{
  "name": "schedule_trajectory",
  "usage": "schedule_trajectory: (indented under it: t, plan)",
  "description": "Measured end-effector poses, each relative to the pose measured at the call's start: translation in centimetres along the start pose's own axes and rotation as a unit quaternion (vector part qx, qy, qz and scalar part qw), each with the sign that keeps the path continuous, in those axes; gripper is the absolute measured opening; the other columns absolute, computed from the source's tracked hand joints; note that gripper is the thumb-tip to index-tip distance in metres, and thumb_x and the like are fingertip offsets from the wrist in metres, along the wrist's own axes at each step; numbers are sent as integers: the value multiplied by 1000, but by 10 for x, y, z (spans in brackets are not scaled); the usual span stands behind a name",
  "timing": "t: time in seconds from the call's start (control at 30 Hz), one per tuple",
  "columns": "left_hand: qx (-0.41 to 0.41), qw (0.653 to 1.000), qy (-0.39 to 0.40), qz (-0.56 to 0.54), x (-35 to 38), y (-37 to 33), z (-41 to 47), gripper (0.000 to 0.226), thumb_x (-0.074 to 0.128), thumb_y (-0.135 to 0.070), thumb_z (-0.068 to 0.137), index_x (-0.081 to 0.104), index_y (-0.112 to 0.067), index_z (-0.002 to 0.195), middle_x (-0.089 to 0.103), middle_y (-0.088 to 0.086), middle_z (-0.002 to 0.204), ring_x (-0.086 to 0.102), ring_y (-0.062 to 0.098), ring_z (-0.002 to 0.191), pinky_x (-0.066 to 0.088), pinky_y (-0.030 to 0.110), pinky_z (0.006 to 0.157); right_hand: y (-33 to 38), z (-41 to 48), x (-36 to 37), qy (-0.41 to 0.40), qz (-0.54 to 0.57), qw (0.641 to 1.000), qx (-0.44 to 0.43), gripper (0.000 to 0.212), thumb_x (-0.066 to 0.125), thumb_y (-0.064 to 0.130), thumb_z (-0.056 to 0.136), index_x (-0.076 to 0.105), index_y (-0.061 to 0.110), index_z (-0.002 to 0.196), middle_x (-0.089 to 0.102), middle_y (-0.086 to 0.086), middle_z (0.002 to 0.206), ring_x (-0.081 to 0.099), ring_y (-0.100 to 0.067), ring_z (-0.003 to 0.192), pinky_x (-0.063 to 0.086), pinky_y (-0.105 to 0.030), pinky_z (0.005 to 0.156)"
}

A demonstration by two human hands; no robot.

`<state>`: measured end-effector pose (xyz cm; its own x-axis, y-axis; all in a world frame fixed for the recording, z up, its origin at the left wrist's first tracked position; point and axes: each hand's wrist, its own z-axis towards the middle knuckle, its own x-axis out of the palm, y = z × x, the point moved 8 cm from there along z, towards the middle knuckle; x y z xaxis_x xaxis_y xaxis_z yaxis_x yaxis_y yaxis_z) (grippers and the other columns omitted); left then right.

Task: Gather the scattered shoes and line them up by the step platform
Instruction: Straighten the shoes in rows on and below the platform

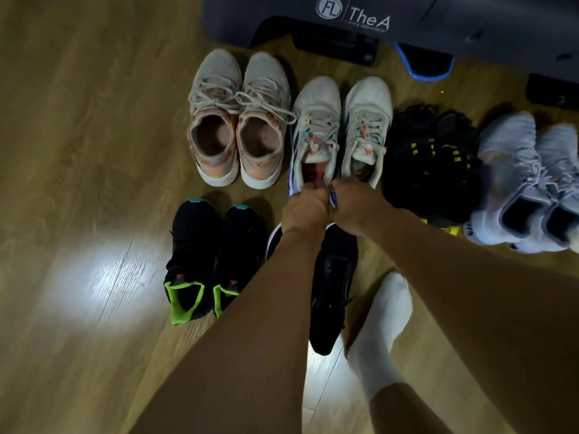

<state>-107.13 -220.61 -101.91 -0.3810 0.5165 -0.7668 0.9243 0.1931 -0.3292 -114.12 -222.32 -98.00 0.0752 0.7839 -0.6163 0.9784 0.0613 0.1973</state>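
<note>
2 heels of white sneakers [316, 104] hide under left hand [305, 211], right hand [354, 205].

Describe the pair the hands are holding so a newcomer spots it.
Below the dark step platform runs a row of pairs. The white pair is second from left, its heels gripped by the left hand and right hand. Only it has blue side stripes, between pinkish and black neighbours.

Glossy wood floor [78, 151], seemingly knit-cloth shoes [316, 98]
</note>
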Motion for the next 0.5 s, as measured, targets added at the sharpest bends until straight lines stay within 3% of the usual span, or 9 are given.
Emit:
schedule_trajectory:
  t: [0.07, 0.17, 0.3, 0.4, 0.5]
  plan:
    - [21, 1000, 4, -14, -4, -3, -5, 37, 41, -13, 97, 44, -10, 134, 54, 13, 128, 59, 37, 110, 47, 41, 86, 4, -3, -4, -61, -9, 998, 10, 32, 50, 14, 89, 47, 9, 120, 47, -17, 122, 52, -36, 107, 45, -41, 86]
    - [50, 997, 6, -65, -16, 7, -15, 41, 48, -24, 95, 49, -17, 135, 54, 8, 132, 60, 32, 110, 47, 38, 88, 27, -11, -12, -162, 23, 986, -37, 50, 50, 11, 86, 41, 11, 135, 46, -15, 128, 48, -34, 114, 42, -41, 90]
    - [107, 984, -131, -64, -74, 46, -19, 43, 58, -22, 86, 54, -11, 128, 52, 11, 129, 63, 30, 102, 54, 42, 76, 81, -11, -22, -210, 112, 964, -118, 58, 44, 9, 89, 32, 12, 146, 40, -14, 141, 44, -34, 124, 39, -40, 97]
    - [10, 982, -185, -48, -114, 100, -12, 35, 56, -19, 90, 55, -9, 124, 49, 14, 129, 61, 35, 101, 50, 42, 73, 116, 12, -26, -193, 117, 967, -121, 56, 45, 12, 92, 29, 10, 146, 38, -17, 145, 43, -34, 127, 39, -40, 98]
    - [-85, 992, -91, -13, -111, 151, 8, 40, 48, -28, 98, 49, -4, 130, 47, 17, 134, 51, 35, 117, 42, 41, 88, 135, 37, -13, -112, 73, 985, -113, 44, 42, 8, 94, 36, 3, 138, 41, -21, 138, 39, -37, 127, 36, -41, 99]
